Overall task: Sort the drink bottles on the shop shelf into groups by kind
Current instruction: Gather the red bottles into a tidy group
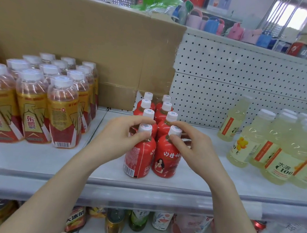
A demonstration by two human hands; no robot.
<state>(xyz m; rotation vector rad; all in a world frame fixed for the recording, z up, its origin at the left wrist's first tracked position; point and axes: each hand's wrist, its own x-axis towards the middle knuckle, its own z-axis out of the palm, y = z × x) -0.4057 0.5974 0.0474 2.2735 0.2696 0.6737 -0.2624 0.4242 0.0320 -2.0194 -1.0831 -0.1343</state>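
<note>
Several red bottles with white caps stand in two rows at the middle of the white shelf (33, 159). My left hand (126, 138) grips the neck of the front left red bottle (139, 157). My right hand (189, 147) pinches the neck of the front right red bottle (166, 162). Both bottles stand upright on the shelf, touching each other. A group of gold-and-red labelled bottles (62, 112) stands at the left. Pale yellow bottles (275, 155) stand grouped at the right.
A large cardboard box (99, 43) rests against the back behind the left and middle groups. A white pegboard (245, 78) backs the right part. One pale yellow bottle (232, 119) leans apart near the pegboard. Mixed drinks fill the lower shelf (139, 223).
</note>
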